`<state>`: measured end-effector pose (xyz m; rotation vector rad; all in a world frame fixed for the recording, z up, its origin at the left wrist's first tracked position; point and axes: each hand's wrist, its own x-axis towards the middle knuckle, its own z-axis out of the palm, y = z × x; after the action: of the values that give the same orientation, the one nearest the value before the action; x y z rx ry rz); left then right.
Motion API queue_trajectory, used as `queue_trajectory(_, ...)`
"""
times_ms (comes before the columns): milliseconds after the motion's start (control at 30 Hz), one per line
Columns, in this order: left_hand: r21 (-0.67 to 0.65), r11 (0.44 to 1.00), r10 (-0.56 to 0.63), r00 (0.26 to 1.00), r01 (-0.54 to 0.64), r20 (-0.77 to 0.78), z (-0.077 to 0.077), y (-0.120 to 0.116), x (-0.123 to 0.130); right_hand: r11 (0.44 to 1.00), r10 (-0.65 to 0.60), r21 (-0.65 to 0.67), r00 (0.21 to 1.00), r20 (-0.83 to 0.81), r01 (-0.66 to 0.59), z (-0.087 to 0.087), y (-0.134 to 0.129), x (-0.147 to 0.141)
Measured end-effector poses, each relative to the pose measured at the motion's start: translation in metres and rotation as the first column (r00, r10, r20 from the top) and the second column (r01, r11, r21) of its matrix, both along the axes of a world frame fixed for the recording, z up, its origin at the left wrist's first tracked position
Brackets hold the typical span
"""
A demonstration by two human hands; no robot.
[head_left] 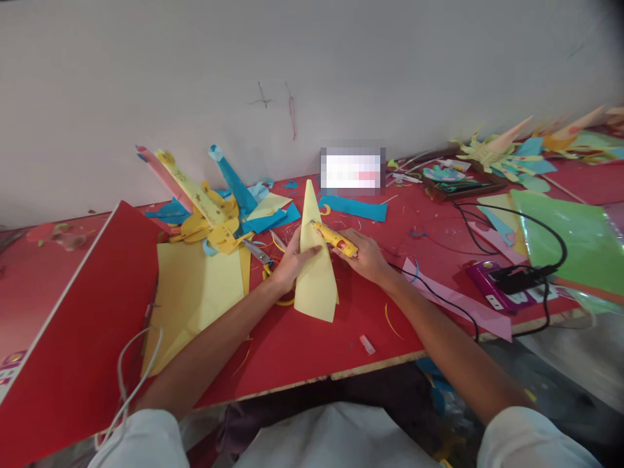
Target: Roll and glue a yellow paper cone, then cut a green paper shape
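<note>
Between my hands a pale yellow paper cone (316,279) stands with its point up and its wide end toward me. My left hand (294,261) grips its left side, thumb across the front. In my right hand (366,255) is a yellow hot glue gun (338,240), its nozzle against or very close to the upper part of the cone. A black cord trails from my right hand's side. Scissors (258,252) with yellow handles lie just left of my left hand. Pale yellow sheets (197,286) are stacked further left.
Paper cones in pink, yellow and blue (231,179) stand at the back left. A red board (82,331) leans at the left. Blue strip (353,208), pink strip (458,302), purple power strip (492,286), tool tray (463,185) and green sheets (570,240) lie around.
</note>
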<state>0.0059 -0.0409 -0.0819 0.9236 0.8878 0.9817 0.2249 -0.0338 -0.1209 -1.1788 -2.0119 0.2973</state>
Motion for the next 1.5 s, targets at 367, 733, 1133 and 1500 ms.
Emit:
queue_trajectory(367, -0.014, 1.0, 0.006, 1.0, -0.006, -0.009, 0.0, -0.001, 0.0, 1.0, -0.015, -0.011, 1.0, -0.024, 0.014, -0.005, 0.002, 0.0)
queue_trajectory(733, 0.017, 1.0, 0.0, 1.0, 0.0, -0.014, -0.003, -0.001, 0.001, 1.0, -0.006, 0.02, 0.999, 0.054, 0.005, -0.005, 0.0, -0.003)
queue_trajectory(1133, -0.009, 1.0, -0.019, 0.999, 0.02, 0.031, 0.0, -0.002, 0.0, 0.994, -0.093, 0.06, 0.995, 0.038, 0.09, -0.005, 0.0, -0.001)
queue_trajectory(1500, -0.091, 0.991, -0.086, 0.986, 0.1, 0.144, 0.009, 0.0, -0.007, 0.989, -0.114, 0.089, 0.993, -0.042, 0.118, -0.004, 0.002, 0.001)
